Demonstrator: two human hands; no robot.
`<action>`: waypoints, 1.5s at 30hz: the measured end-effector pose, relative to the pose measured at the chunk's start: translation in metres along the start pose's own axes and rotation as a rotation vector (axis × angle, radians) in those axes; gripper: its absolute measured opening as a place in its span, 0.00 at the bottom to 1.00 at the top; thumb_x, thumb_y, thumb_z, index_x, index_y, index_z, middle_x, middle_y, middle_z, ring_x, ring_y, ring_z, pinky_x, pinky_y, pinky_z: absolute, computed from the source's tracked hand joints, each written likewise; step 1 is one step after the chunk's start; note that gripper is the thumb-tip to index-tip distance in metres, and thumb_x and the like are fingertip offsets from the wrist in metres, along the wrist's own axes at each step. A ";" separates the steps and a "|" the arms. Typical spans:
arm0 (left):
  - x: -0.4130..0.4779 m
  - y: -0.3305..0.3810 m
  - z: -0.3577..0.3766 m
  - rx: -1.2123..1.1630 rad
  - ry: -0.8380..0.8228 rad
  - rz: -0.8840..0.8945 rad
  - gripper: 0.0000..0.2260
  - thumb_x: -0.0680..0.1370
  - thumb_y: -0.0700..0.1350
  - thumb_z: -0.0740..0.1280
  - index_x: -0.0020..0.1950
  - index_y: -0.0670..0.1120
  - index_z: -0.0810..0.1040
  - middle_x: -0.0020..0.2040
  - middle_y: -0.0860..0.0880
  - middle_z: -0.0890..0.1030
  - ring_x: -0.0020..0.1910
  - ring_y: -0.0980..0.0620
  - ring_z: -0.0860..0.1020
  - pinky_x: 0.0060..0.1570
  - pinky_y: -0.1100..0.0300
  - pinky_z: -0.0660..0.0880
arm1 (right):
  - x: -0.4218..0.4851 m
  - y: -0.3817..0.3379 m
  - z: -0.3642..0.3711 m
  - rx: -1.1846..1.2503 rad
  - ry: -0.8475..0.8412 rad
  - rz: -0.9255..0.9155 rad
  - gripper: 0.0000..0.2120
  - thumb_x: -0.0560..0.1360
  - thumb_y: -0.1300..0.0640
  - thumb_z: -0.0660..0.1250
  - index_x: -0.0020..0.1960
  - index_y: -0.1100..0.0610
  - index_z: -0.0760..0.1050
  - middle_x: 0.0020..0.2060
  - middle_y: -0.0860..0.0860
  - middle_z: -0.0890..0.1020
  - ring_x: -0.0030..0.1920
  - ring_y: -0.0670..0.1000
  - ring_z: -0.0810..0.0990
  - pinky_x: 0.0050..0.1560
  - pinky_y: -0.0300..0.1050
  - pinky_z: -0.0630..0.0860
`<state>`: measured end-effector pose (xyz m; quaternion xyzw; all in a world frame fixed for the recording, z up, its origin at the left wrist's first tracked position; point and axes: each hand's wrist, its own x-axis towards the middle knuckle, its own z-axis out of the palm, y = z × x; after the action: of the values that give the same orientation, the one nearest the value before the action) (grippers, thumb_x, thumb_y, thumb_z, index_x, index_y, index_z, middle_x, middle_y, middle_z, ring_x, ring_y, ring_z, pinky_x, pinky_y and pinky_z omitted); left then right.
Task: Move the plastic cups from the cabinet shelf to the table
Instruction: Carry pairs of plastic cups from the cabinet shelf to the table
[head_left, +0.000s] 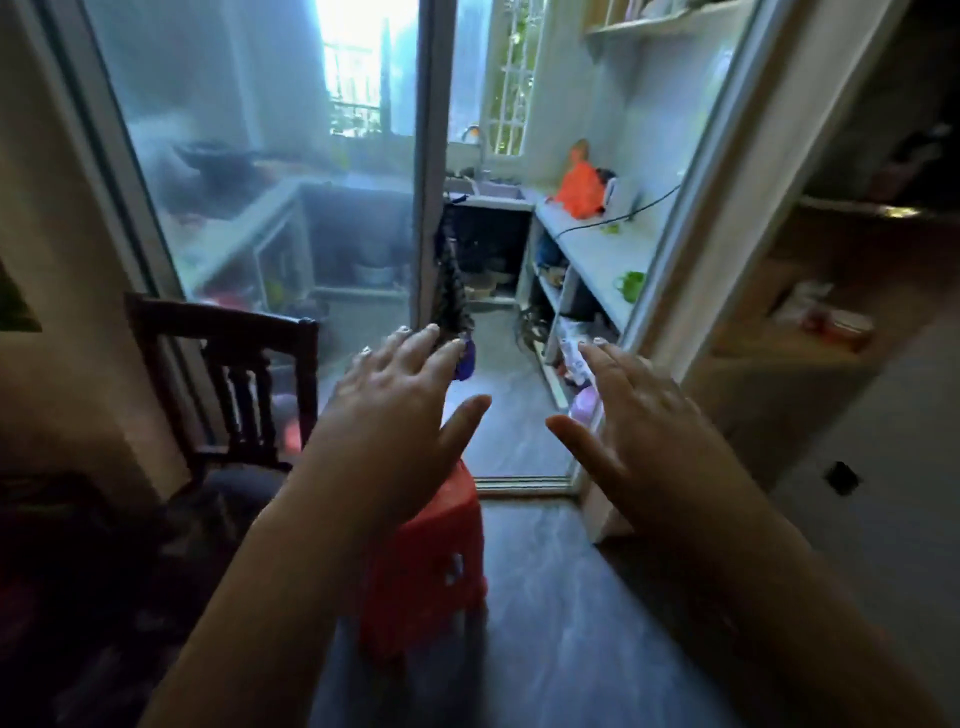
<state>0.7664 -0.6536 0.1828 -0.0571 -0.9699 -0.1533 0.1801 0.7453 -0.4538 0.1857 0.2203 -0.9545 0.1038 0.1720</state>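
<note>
Both hands out in front, palms down, fingers spread flat, nothing in either. Left hand (400, 410) sits centre frame, right hand (639, 431) just right of it, thumbs pointing toward each other with a gap between. Neither touches anything.

Below the left hand: red stool (431, 566) on the dark floor, lower centre. Dark wooden chair (228, 374) at left, against the glass door (270, 156). The door panel fills the upper left; the opening beside it shows a kitchen beyond.

Kitchen, upper centre to right: sink (498, 191) with tap at the back, white counter (597, 244) running along the right wall toward the camera. On the counter: orange bag (579, 189) at the far end, black cable (623, 215) across it, green cup (631, 285) near the front edge, partly cut off by the door frame. Smaller green item farther back on the counter, too blurred to call.

Cabinet (810, 332) with open shelves at right of frame, dim and blurred. Something red and white sits on one shelf; can't tell if it's cups.
</note>
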 end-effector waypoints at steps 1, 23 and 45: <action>0.009 0.024 0.008 -0.013 -0.016 0.048 0.29 0.76 0.61 0.52 0.74 0.50 0.58 0.76 0.48 0.59 0.74 0.49 0.55 0.72 0.51 0.51 | -0.012 0.023 -0.012 -0.024 0.004 0.051 0.41 0.71 0.32 0.41 0.75 0.56 0.54 0.74 0.53 0.62 0.73 0.51 0.57 0.71 0.45 0.52; 0.242 0.298 0.231 -0.227 -0.165 0.528 0.29 0.76 0.62 0.52 0.75 0.53 0.55 0.77 0.49 0.56 0.75 0.51 0.52 0.71 0.53 0.52 | -0.027 0.372 -0.029 -0.017 0.115 0.537 0.34 0.74 0.35 0.48 0.76 0.49 0.49 0.75 0.46 0.56 0.74 0.44 0.52 0.72 0.43 0.52; 0.493 0.406 0.444 -0.132 -0.309 0.353 0.28 0.77 0.59 0.55 0.74 0.50 0.56 0.76 0.47 0.56 0.75 0.48 0.52 0.72 0.50 0.53 | 0.146 0.703 0.059 0.087 -0.085 0.443 0.31 0.75 0.38 0.53 0.74 0.49 0.55 0.73 0.47 0.63 0.71 0.46 0.61 0.66 0.41 0.58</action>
<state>0.2283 -0.1011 0.0822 -0.2601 -0.9489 -0.1718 0.0494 0.2849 0.0936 0.0996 0.0168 -0.9806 0.1705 0.0950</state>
